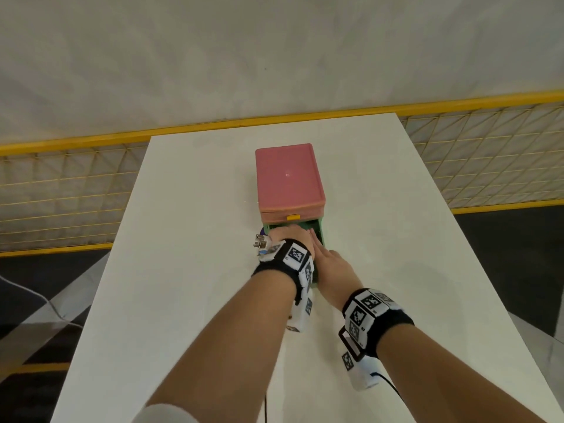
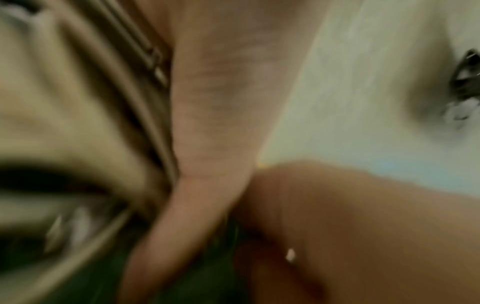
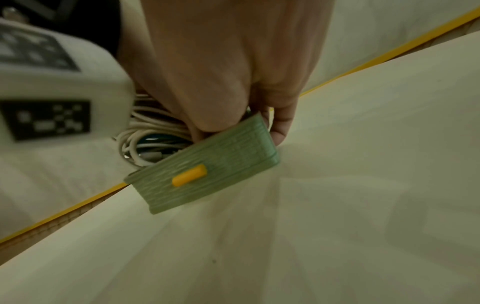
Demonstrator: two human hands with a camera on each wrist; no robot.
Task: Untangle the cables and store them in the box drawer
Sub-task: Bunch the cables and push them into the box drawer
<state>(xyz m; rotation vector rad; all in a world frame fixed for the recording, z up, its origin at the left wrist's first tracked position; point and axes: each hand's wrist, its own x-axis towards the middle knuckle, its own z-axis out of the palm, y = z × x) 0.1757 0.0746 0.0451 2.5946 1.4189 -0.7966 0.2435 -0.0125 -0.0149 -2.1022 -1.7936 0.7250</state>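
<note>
The box [image 1: 288, 178] has a pink top; its drawer [image 3: 207, 170] is green, ribbed, with a yellow handle [image 3: 189, 175]. The cables [image 3: 145, 142] are white. The tabletop [image 1: 183, 270] is white. The wrist bands [image 1: 370, 315] carry black-and-white square markers.

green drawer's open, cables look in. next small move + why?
Probably lift both hands out, then push the green drawer shut by its front. The cables lie coiled inside, the left hand reaches into it and the right hand sits at its front corner, so both block closing.
</note>
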